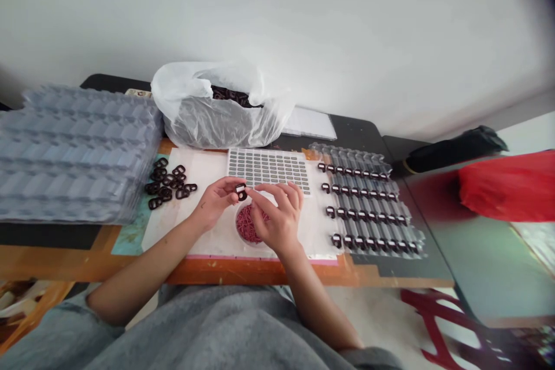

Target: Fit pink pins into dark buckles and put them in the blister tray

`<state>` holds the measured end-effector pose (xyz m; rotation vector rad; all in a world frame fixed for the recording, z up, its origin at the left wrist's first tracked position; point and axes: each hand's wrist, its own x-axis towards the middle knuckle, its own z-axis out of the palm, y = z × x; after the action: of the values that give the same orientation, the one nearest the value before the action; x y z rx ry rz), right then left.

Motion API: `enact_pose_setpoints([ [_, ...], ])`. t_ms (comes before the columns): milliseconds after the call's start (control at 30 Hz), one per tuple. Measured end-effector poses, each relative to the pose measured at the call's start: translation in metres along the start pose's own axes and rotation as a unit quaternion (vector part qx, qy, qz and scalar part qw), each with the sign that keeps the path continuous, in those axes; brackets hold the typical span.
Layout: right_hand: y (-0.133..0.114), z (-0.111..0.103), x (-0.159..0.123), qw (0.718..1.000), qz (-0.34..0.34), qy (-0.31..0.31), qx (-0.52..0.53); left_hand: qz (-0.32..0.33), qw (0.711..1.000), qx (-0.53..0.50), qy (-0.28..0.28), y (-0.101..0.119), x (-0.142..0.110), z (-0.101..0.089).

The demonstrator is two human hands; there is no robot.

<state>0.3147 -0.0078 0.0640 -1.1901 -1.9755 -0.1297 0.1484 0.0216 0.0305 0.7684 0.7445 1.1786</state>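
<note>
My left hand (215, 203) pinches a small dark plastic link-shaped piece (241, 192) with a white label patch on its face, upright above the table. At this piece the index fingertip of my right hand (277, 214) touches the label side; its other fingers are apart. Under my right hand sits a round tub (248, 224) of small red pieces, partly covered by the hand. Just behind both hands lies a white sheet of small grey-framed labels (269, 169). Several similar dark links (167, 182) lie in a loose pile to the left of my left hand.
Clear ridged trays (73, 156) are stacked at left. A ridged tray (368, 202) at right holds rows of labelled dark pieces. Behind stands a white plastic bag (208, 124) with more dark pieces. A red bag (507, 185), a black bundle (455, 147) and a red stool (446, 324) are farther right.
</note>
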Motion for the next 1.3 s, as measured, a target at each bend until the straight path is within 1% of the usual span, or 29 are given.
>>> enact_pose_setpoints([
  [267,-0.0009,0.0044,-0.0021,1.000,0.004,-0.002,0.011,0.002,1.000,-0.002,0.008,0.0000,0.0003,-0.0005],
  [467,-0.0029,0.0021,-0.0008,0.995,0.054,-0.010,0.079,0.009,1.000,-0.004,0.013,-0.0003,0.0010,-0.0001],
  [567,-0.0031,0.0020,-0.0012,0.995,0.064,-0.007,0.075,0.008,1.000,-0.001,0.017,0.0003,0.0013,-0.0001],
  [833,-0.0045,0.0040,-0.0035,0.998,0.038,-0.004,0.041,-0.001,1.000,0.016,0.011,0.0001,0.0010,-0.0012],
  [1033,-0.0041,0.0046,-0.0035,1.000,0.010,-0.007,0.004,-0.014,1.000,-0.002,0.005,0.0010,0.0015,-0.0012],
  [1300,-0.0034,0.0034,-0.0041,1.000,-0.012,-0.010,-0.010,-0.013,1.000,0.019,0.015,0.0017,0.0001,-0.0016],
])
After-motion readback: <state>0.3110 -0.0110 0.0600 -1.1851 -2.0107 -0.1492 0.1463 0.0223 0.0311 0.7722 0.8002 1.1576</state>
